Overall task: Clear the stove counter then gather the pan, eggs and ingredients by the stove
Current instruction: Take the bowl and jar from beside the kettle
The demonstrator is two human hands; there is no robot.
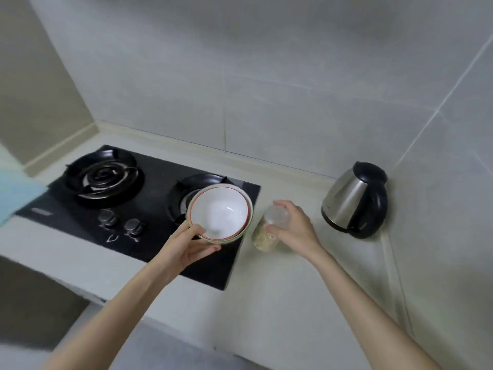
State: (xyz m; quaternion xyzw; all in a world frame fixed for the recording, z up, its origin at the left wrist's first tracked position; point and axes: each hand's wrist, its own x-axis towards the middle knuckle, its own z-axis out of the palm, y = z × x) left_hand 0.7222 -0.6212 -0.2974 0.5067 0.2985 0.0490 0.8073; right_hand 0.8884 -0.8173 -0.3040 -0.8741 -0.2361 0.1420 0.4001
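Left hand (186, 249) has its grip pinched on the near rim of the stacked white bowls (220, 212), over the stove's (128, 209) right burner. Right hand (296, 228) grip is wrapped round the lid end of a clear jar (266, 236) of beige stuff, just right of the stove, over the bench (280, 289). Kettle (354, 201) sits far right.

We see stacked white red-rimmed ceramic bowls (220, 209) tilted above the black glass stove (157, 173); a clear plastic jar (262, 237) of beige grains leans just right of it.
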